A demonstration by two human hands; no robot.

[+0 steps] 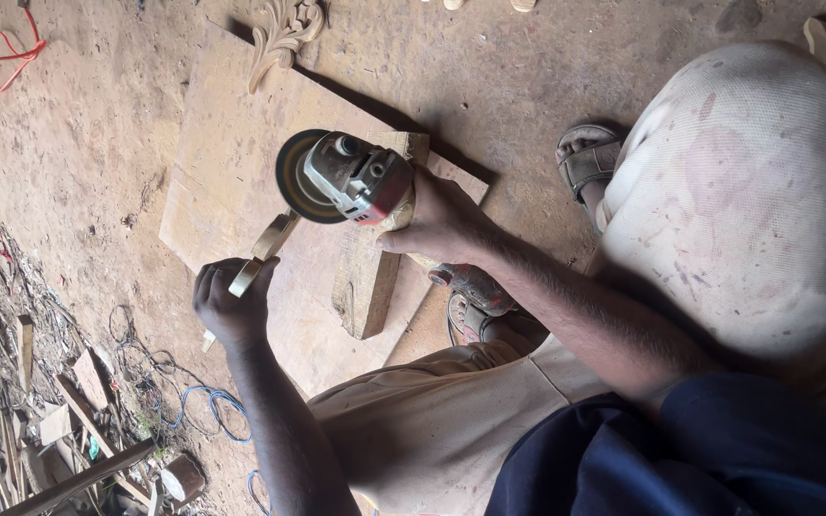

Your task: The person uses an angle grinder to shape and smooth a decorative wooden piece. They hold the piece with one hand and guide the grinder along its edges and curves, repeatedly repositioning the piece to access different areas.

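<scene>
- Wood strip (262, 250): thin, curved, pale, lying over the board (222, 172), its far end touching the grinder disc (291, 182).
- Left hand (231, 306): grip closed on the strip's near end.
- Right hand (442, 222): grip wrapped around the grinder (356, 179) body, above a block (370, 277).
- Carved ornament (282, 33) at the board's far edge.

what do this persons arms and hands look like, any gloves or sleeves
Both arms are bare from the elbow down, with no sleeves on the forearms, and they look hairy. The left hand and right hand wear no gloves, and no watch, ring or band shows. A dark blue shirt covers the body. Pale dusty trousers cover the legs.
</scene>
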